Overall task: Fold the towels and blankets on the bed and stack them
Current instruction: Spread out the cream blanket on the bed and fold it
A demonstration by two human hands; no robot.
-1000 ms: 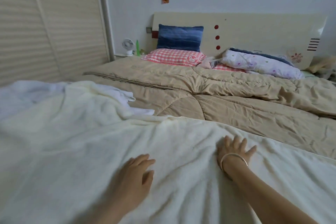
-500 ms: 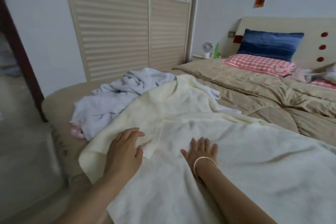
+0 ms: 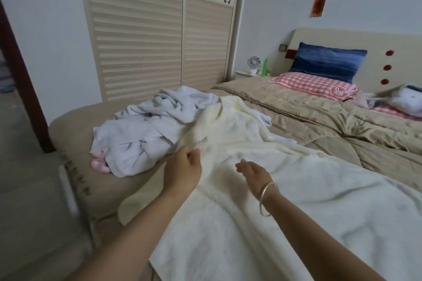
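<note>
Two hands over a cream blanket spread across the foot of the bed.

The left hand [image 3: 182,167] pinches a fold of the cream blanket [image 3: 262,201], fingers closed on the cloth. The right hand [image 3: 253,172] hovers flat above it, fingers straight and together, gripping nothing. A crumpled grey towel [image 3: 146,134] lies just beside the blanket on the bed [image 3: 331,125].

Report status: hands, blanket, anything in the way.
Left hand pinching the cream blanket edge; right hand open, just above it. Blanket spread out, unfolded. Crumpled grey towel lies against its far edge.
</note>
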